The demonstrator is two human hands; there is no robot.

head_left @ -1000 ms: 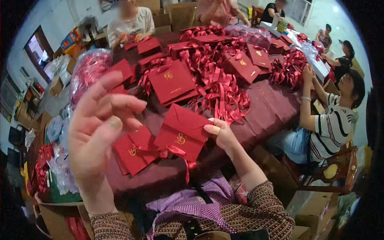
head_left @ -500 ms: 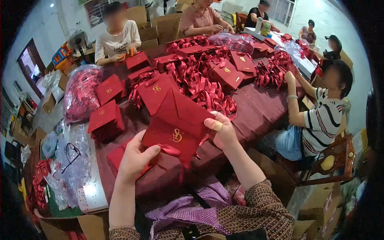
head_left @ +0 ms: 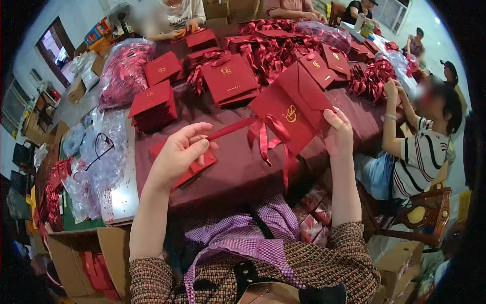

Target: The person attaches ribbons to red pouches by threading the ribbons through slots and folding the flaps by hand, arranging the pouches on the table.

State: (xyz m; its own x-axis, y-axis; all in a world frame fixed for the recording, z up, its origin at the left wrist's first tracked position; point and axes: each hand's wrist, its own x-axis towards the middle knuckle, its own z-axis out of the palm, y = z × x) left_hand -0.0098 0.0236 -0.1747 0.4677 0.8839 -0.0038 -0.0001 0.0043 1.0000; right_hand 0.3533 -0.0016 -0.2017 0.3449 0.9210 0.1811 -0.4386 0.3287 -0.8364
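Observation:
My right hand grips the right edge of a red gift bag with a pointed flap and a gold emblem, holding it up tilted over the table. From the bag's lower side a red satin ribbon stretches left to my left hand, whose thumb and fingers pinch its end. A loop and loose tails of ribbon hang below the bag. Beneath my left hand another red gift bag lies on the table, partly hidden by the hand.
Stacks of red bags and a heap of ribboned bags cover the far side of the maroon tablecloth. Plastic wrap with dark-framed glasses lies at left. A cardboard box stands lower left. Co-workers sit around, one at right.
The bag has moved right and up with my right hand and turned. My left hand has left the bag's edge and pulled the ribbon out leftward. The view has shifted.

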